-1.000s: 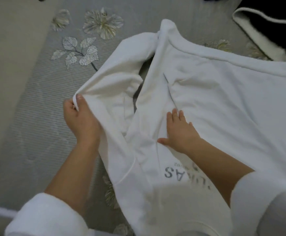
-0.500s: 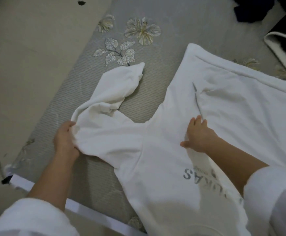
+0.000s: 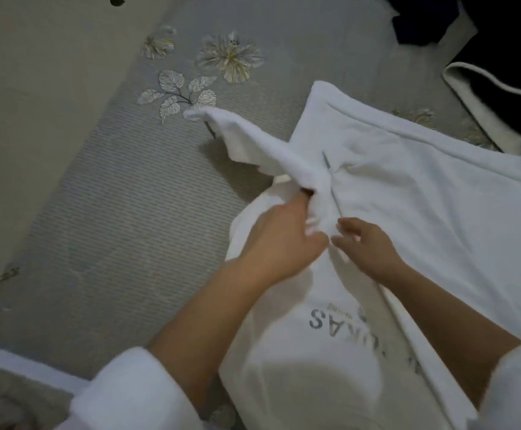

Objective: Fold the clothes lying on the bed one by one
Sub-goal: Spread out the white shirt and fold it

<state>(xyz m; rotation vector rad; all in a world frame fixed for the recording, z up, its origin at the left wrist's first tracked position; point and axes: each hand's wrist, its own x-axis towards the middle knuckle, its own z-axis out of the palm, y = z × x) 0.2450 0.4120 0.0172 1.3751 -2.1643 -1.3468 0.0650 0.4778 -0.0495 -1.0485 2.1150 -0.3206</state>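
Beige floor at left; dark speck on it.

One white sweatshirt, two hands, one bed.

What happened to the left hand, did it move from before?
Yes. The left hand, gripping the sleeve, moved right: from left of the leaf embroidery to right of it, nearly touching the right hand.

The bed's grey ribbed cover bears a white sweatshirt, spread beneath the fingers and beyond them. Embroidered flowers show far beyond the fingertips to the left. A dark garment and a white-edged black one lie far beyond to the right.
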